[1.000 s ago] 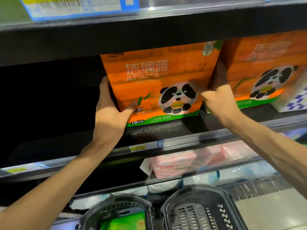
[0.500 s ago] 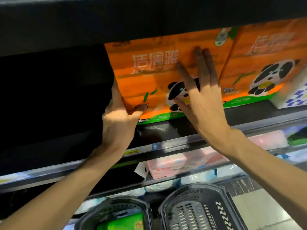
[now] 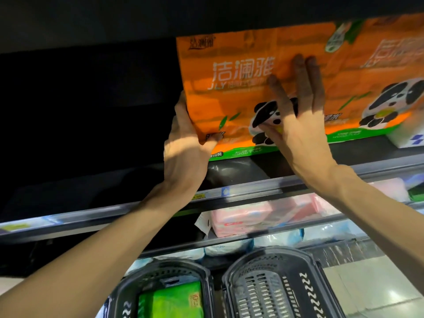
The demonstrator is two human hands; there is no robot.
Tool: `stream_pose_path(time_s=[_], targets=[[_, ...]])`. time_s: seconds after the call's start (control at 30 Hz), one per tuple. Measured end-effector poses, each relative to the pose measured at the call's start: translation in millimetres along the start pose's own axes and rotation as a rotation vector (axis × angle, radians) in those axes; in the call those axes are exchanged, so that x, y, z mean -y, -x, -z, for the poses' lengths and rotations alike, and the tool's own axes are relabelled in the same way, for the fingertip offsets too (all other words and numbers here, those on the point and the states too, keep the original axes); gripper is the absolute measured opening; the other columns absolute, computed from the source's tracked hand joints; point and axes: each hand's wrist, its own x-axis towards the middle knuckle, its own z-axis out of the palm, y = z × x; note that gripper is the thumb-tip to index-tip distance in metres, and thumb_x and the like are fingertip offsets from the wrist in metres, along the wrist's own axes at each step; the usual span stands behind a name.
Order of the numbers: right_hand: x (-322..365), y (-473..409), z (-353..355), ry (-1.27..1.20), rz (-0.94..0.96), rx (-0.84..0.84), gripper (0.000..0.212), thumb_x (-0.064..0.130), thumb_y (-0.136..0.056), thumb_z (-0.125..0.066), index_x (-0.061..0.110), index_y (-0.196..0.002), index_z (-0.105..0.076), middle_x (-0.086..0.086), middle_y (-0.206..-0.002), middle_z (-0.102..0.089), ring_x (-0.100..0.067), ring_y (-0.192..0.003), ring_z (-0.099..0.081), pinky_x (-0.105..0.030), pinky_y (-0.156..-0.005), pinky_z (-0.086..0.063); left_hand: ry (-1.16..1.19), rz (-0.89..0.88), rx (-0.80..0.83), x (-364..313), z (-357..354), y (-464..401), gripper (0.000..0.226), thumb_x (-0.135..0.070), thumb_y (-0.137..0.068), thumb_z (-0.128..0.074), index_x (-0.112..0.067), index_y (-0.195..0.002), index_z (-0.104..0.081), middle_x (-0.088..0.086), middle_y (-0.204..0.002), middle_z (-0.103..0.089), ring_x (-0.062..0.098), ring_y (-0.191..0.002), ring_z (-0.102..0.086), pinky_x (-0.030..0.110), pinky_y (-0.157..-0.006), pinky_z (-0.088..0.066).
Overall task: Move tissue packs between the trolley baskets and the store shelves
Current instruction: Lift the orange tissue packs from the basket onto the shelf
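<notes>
Head view: left hand (image 3: 185,143) grips the orange panda tissue pack's (image 3: 231,92) lower-left corner on the shelf (image 3: 241,191) — right hand (image 3: 300,125) presses flat, fingers straight, against its front.

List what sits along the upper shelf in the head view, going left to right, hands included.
Left hand gripping the pack's left edge → orange panda tissue pack → right hand flat on its front → second orange panda pack → white and blue pack at the far right.
</notes>
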Motion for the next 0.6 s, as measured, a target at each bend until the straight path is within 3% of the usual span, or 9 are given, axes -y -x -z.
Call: stream_pose_path(time_s=[0.17,0.23,0.4,0.5,0.6], targets=[[3.7,0.7,6.5,0.004,-0.018,0.020,0.081,0.038,-0.092,-0.073,0.019,-0.158,-0.029,-0.032,-0.159,-0.026,-0.053,-0.148,-0.023,-0.057,-0.115,-0.035,0.075,0.015,0.060,1.2,6.0,-0.2,0.086,-0.042,-0.084,-0.079,-0.025,-0.152,-0.028,-0.002,-0.133,-0.059,0.017,-0.110,-0.060,0.035,-0.093,-0.051],[7.0,0.2,11.2,0.003,-0.033,0.023,0.082,0.035,-0.091,-0.074,0.019,-0.158,-0.030,-0.032,-0.159,-0.026,-0.054,-0.147,-0.023,-0.056,-0.114,-0.034,0.094,0.008,0.117,6.6,11.1,-3.3,0.092,-0.047,-0.085,-0.077,-0.031,-0.156,-0.021,-0.003,-0.136,-0.059,0.020,-0.118,-0.060,0.039,-0.101,-0.050],[22.3,-0.7,23.9,0.022,-0.051,0.016,0.081,0.036,-0.091,-0.073,0.019,-0.157,-0.030,-0.033,-0.159,-0.025,-0.054,-0.147,-0.022,-0.056,-0.111,-0.036,0.091,0.037,0.225,16.7,35.2,1.7,0.105,-0.049,-0.090,-0.072,-0.041,-0.161,0.005,-0.005,-0.156,-0.046,0.018,-0.134,-0.052,0.030,-0.109,-0.038],[35.8,9.0,33.9,0.059,-0.047,0.053,0.081,0.041,-0.095,-0.065,0.016,-0.160,-0.024,-0.034,-0.159,-0.024,-0.053,-0.147,-0.023,-0.055,-0.110,-0.034,0.039,-0.008,0.238,29.1,61.2,15.4,0.098,-0.045,-0.093,-0.071,-0.041,-0.162,-0.001,-0.004,-0.166,-0.031,0.017,-0.147,-0.037,0.031,-0.116,-0.030],[55.3,20.3,40.3,0.064,-0.016,0.107,0.071,0.037,-0.093,-0.068,0.009,-0.150,-0.036,-0.035,-0.142,-0.040,-0.049,-0.120,-0.045,-0.051,-0.092,-0.040,-0.091,-0.109,0.211,45.3,83.2,37.0,0.088,-0.042,-0.096,-0.068,-0.029,-0.164,-0.013,-0.003,-0.165,-0.030,0.014,-0.151,-0.028,0.029,-0.120,-0.025]])
